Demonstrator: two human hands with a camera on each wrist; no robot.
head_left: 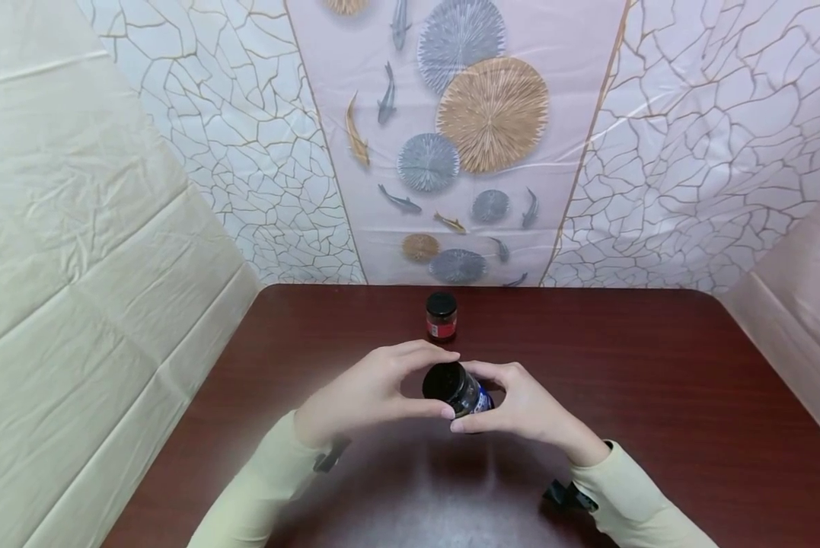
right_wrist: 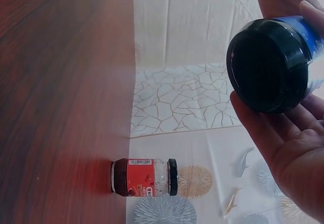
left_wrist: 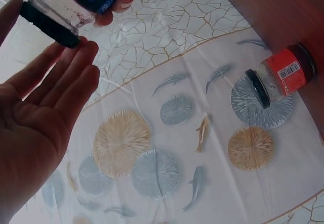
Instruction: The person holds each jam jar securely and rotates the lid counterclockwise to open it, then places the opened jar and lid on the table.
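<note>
A glass jar with a blue label (head_left: 480, 400) and a black lid (head_left: 442, 380) is held tilted above the table, its lid toward the left. My right hand (head_left: 529, 403) grips the jar's body between thumb and fingers. At the lid is my left hand (head_left: 375, 384), thumb on one side of the rim and fingertips on the other, as the left wrist view also shows. The jar's dark base (right_wrist: 266, 67) faces the right wrist camera. What fills it is hard to make out.
A second jar with a red label (head_left: 441, 327) and a black lid stands upright behind the hands, near the far edge of the dark brown table (head_left: 656, 365). A patterned cloth (head_left: 451, 221) hangs behind the table, and pale cloth (head_left: 108, 251) hangs at the left.
</note>
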